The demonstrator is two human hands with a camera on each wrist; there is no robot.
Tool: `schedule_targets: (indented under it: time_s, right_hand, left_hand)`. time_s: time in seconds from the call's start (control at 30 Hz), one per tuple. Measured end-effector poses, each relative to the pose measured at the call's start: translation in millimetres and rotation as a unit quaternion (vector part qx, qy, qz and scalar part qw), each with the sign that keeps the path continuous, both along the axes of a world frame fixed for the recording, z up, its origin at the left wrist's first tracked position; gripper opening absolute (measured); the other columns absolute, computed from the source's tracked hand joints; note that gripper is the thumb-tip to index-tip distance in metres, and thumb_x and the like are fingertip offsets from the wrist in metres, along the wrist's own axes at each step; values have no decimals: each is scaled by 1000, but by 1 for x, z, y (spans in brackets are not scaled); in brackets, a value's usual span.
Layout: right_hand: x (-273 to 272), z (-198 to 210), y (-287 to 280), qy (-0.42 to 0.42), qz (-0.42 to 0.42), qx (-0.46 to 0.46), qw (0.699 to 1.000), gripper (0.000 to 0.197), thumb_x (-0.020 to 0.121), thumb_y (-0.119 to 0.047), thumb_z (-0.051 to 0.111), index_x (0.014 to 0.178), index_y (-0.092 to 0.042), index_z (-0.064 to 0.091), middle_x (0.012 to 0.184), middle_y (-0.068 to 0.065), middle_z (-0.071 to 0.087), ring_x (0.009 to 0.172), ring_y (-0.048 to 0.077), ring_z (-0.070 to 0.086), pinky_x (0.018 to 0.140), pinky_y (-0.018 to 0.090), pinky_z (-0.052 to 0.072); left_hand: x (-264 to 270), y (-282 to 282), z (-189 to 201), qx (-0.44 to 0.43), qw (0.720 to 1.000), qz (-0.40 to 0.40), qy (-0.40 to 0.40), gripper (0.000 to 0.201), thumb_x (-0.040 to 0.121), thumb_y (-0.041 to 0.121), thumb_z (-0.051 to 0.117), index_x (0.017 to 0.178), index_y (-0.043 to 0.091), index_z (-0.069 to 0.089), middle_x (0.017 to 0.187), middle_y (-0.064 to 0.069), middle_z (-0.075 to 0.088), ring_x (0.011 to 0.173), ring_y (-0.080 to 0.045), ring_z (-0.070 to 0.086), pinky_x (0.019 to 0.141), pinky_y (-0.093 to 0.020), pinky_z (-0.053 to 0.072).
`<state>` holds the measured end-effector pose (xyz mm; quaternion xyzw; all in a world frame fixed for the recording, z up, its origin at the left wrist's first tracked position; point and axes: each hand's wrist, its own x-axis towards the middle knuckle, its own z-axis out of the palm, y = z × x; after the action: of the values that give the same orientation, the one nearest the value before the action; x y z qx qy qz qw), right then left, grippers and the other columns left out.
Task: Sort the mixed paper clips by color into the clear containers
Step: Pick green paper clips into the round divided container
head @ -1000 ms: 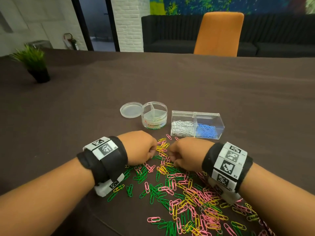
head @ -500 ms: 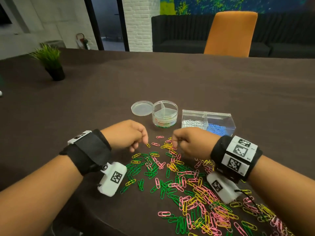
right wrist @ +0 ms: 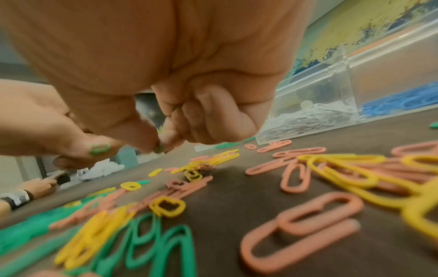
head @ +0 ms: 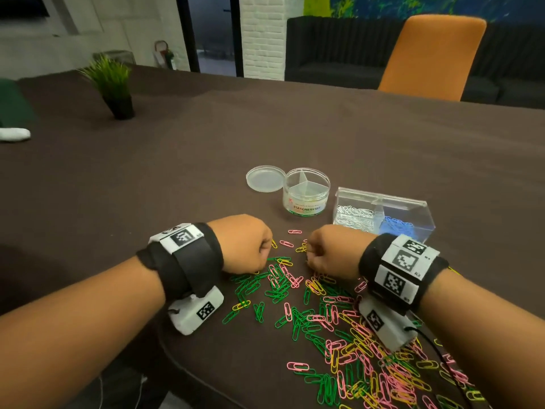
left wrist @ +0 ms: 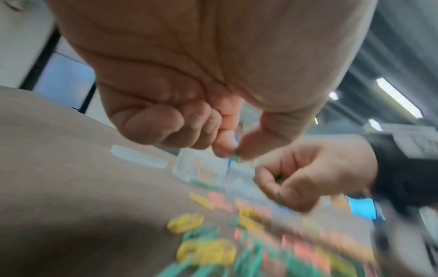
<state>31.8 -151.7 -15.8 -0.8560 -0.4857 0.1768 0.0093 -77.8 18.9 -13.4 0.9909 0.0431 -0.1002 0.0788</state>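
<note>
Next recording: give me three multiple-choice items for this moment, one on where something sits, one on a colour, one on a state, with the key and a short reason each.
1. Where does the round lid lie?
A. On the round container
B. On the table, left of the round container
C. In the rectangular box

2. Which colours fill the rectangular box?
A. White and blue
B. Green and pink
C. Yellow and white

3. What is the left hand doing?
A. Lying flat and open
B. Pinching a green clip
C. Gripping the lid

Key: 1 B, the lid rests beside the open container. 2 A, one compartment holds white clips, the other blue. 3 B, the left wrist view shows thumb and finger closed on green.
</note>
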Motion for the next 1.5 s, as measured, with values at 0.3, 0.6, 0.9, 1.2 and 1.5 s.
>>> schedule_targets:
  time_s: [0.3,0.6,0.9,1.2,1.5]
  right_hand:
    - [6,5,3,419,-123,226,871,22,87,12,36,93,-9,43,69,17,64,47,24,48,40,26,38]
    - [-1,7,34,303,-129,143,933,19,91,-4,47,78,-14,56,67,4,50,50,17,44,47,21,35]
    - [-5,-1,33,34,-7,11,999,24,81,-37,75,88,-20,59,89,-2,64,79,16,58,71,28,46]
    - [-15,2,38,34,52,17,998,14,84,-29,72,94,-22,66,79,-12,59,79,10,57,68,21,43]
    - [-20,0,32,48,22,56,997,13,87,-24,56,76,-21,51,69,-6,54,63,12,51,62,26,42]
  left_hand:
    - [-27,24,25,-360,911,190,-68,37,85,37,57,56,20,39,47,7,35,39,-16,34,42,-25,35]
    - [-40,36,8,-127,985,114,7,6,93,26,63,92,25,56,70,11,58,60,-2,51,56,-18,36]
    - [-33,19,8,5,992,105,74,24,75,42,79,85,22,71,70,9,66,69,-11,61,58,-22,42]
    - [-33,8,10,67,993,63,78,17,85,22,57,94,15,69,89,-2,69,83,-23,64,66,-28,49]
    - [-33,19,24,-71,978,181,-72,41,99,35,37,63,18,46,62,3,46,71,-25,48,58,-29,37]
